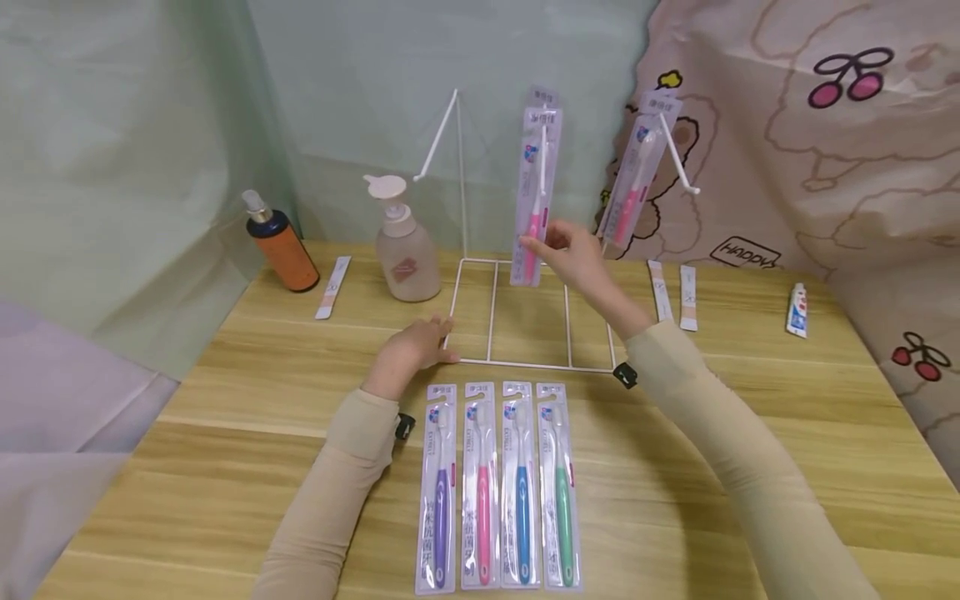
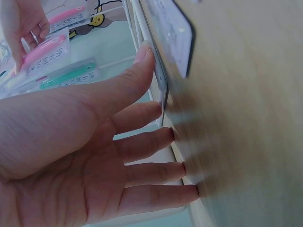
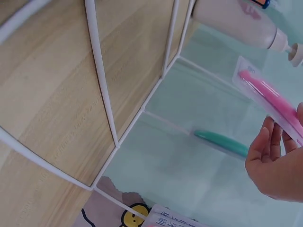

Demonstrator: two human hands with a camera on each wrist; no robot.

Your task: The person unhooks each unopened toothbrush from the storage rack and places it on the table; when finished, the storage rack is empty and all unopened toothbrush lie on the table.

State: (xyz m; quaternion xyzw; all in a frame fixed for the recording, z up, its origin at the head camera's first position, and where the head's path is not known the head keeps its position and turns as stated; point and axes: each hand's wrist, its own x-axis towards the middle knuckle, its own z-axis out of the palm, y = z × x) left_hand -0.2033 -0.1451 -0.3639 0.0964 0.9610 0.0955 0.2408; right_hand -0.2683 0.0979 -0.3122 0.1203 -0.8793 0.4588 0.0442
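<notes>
Cloth (image 1: 795, 175) reads "HAPPY"; right fingers (image 3: 276, 142) pinch toothbrush pack (image 1: 530, 190); left fingers (image 2: 147, 143), straight, touch rack (image 1: 525, 364).

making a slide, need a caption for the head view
Right hand holds a packaged pink toothbrush at the middle hook, left hand touching the white wire rack.

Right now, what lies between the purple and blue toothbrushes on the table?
A packaged pink toothbrush lies between the purple toothbrush and the blue toothbrush, as the head view shows.

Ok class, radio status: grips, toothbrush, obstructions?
Right grip pinching packaged pink toothbrush on middle hook. Left grip touching white wire rack. Green toothbrush behind; no obstruction seen.
</notes>
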